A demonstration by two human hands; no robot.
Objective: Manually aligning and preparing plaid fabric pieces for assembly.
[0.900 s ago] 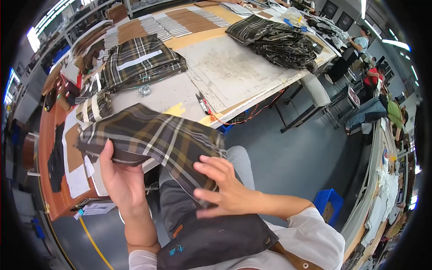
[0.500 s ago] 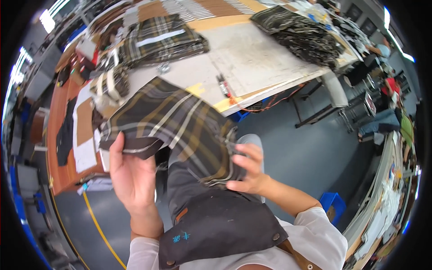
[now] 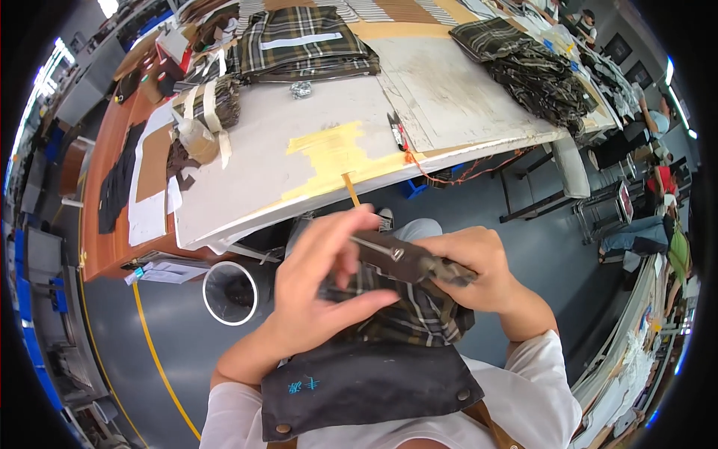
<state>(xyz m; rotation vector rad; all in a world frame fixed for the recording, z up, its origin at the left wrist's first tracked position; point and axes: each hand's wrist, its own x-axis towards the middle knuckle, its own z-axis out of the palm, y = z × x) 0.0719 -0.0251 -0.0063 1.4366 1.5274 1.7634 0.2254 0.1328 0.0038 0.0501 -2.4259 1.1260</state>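
A folded plaid piece (image 3: 407,303), dark brown with pale checks, lies bunched on the lap above the apron (image 3: 359,389). Left hand (image 3: 318,288) pinches its top fold between thumb and curled fingers; right hand (image 3: 471,269) grips the same fold, fist closed. Two plaid stacks (image 3: 307,41) sit along the tabletop's (image 3: 284,172) far edge.

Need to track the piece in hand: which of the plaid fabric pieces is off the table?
The folded plaid piece gripped by both hands over the lap; the other plaid stacks lie on the table.
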